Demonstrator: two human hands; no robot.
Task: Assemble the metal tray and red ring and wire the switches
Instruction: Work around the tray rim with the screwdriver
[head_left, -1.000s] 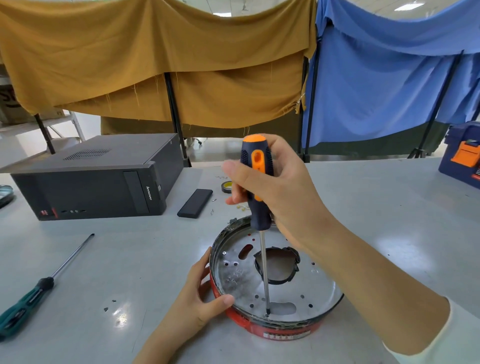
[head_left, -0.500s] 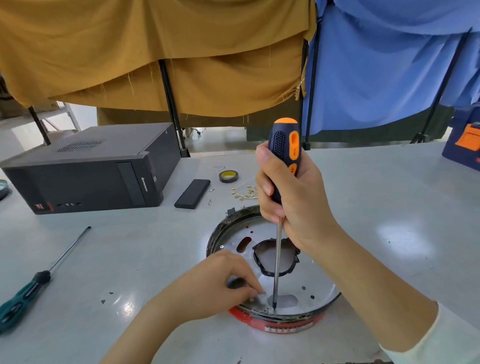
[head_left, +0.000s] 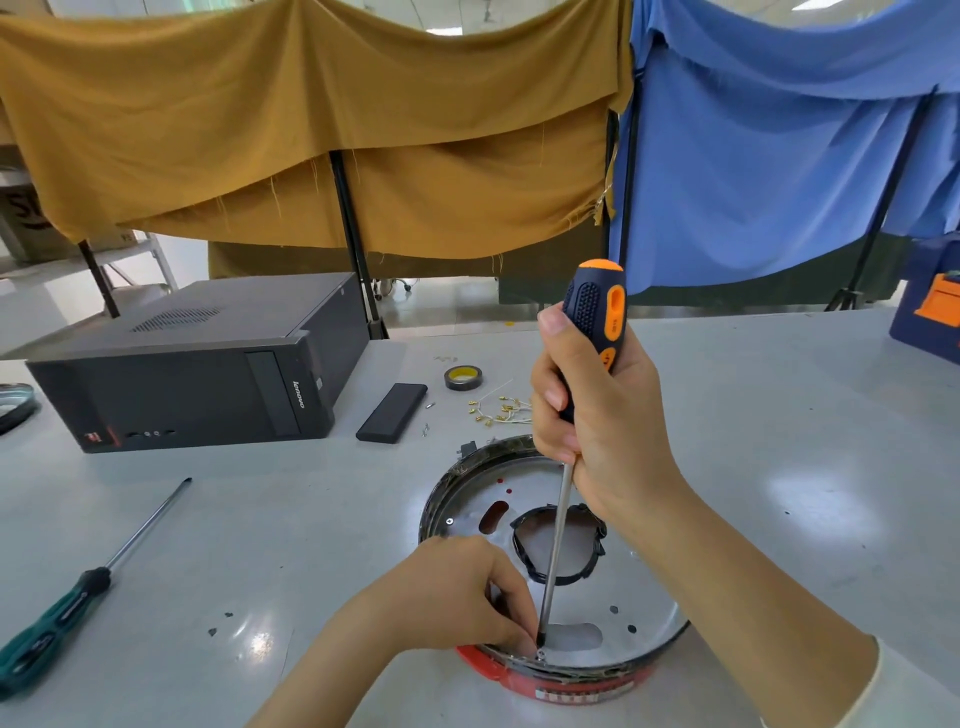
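Observation:
A round metal tray with holes and a black-edged central opening sits inside a red ring on the grey table, near the front. My right hand grips the blue-and-orange handle of a screwdriver held upright; its shaft runs down to a small screw at the tray's near rim. My left hand reaches into the tray from the left, and its fingertips pinch the screw at the screwdriver's tip.
A black computer case lies at the back left. A green-handled screwdriver lies at the left front. A black flat box, a tape roll and small brass-tipped wires lie behind the tray. A blue toolbox stands far right.
My left hand left the ring's outer side, went into the tray and now pinches a screw at the tip. My right hand shifted the screwdriver right and stood it upright.

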